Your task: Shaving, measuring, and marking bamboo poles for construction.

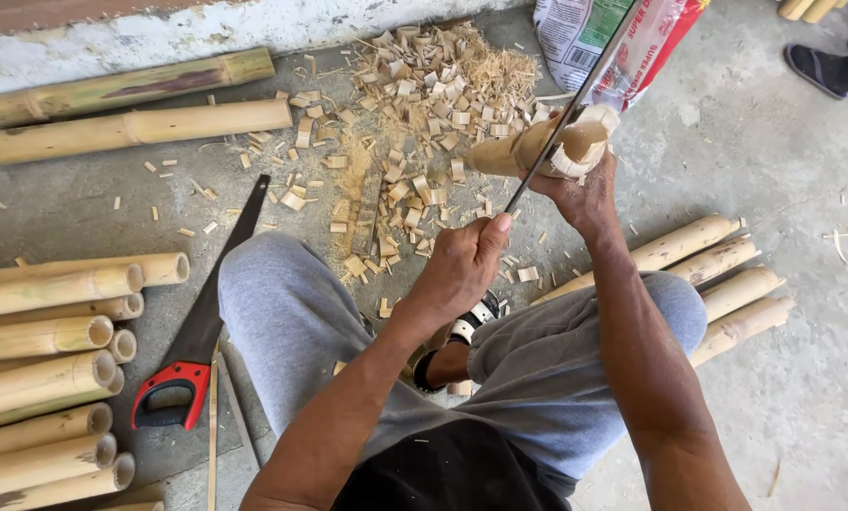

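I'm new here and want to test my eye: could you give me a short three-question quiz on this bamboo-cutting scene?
1. True or false: the right hand holds the bamboo piece.
2. What does the left hand grip? A) long blade B) hammer C) brush
3. What colour is the handle of the handsaw lying on the floor?

Key: 1 true. 2 A. 3 red, with black.

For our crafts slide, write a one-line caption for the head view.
Left hand draws a long blade across a bamboo piece steadied by the right hand.
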